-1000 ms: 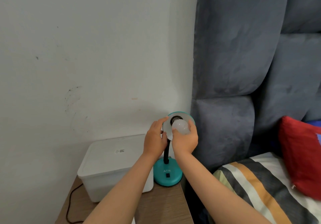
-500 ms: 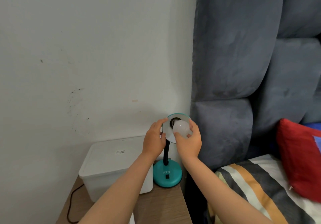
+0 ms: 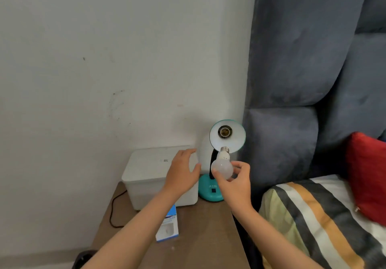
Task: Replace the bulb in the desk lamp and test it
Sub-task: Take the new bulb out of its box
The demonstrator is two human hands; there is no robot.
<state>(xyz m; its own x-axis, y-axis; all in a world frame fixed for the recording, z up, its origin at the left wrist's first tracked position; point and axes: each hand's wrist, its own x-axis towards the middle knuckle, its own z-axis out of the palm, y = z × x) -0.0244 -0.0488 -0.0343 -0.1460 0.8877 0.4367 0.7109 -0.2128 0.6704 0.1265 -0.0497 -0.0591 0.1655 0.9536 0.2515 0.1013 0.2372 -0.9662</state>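
A teal desk lamp (image 3: 211,191) stands on the wooden bedside table (image 3: 208,233), its shade (image 3: 235,136) turned toward me. The socket (image 3: 225,132) inside the shade is bare. My right hand (image 3: 236,183) holds a frosted white bulb (image 3: 221,168) just below the shade, its metal screw base pointing up. My left hand (image 3: 182,172) hovers with fingers spread to the left of the lamp, in front of the white box, holding nothing. A blue and white bulb carton (image 3: 168,226) lies on the table near my left forearm.
A white lidded box (image 3: 150,170) sits against the wall left of the lamp. A black cord (image 3: 113,210) runs down the table's left side. The grey padded headboard (image 3: 292,80), a striped bedcover (image 3: 313,216) and a red pillow (image 3: 367,174) fill the right.
The bulb has come out of the socket and moved down with my right hand. My left hand has let go of the shade and dropped to the left. The camera view tilted down.
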